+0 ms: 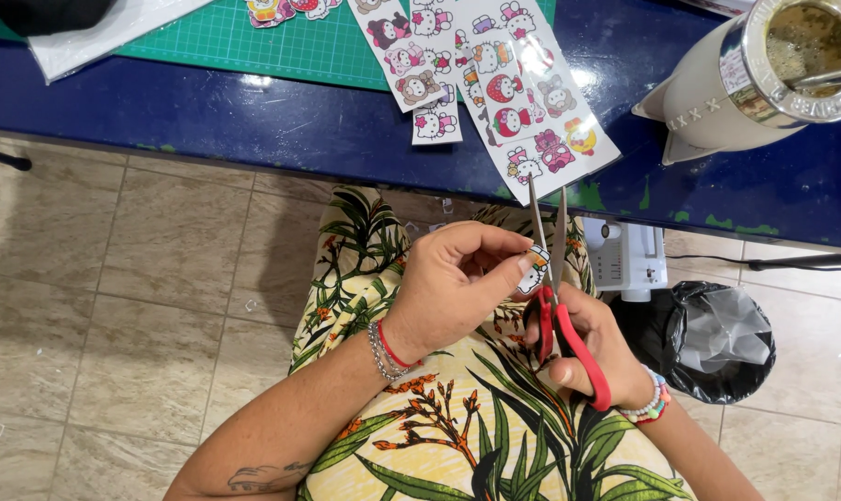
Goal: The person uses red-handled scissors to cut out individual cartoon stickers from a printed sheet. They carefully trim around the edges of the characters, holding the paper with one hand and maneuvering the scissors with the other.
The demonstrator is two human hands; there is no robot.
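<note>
My left hand (453,283) pinches a small cartoon sticker cutout (534,270) between thumb and fingers, above my lap. My right hand (598,348) grips red-handled scissors (561,329), whose metal blades point up toward the table edge and stand slightly apart beside the cutout. On the blue table (253,116) above lie sticker sheets (532,102) printed with several cartoon figures, one sheet hanging over the table's edge. A single cut sticker (436,124) lies near them.
A green cutting mat (253,42) lies at the back of the table. A white cup with a metal rim and straw (763,79) stands at the right. A bin lined with a black bag (722,339) and a white device (629,260) sit on the tiled floor.
</note>
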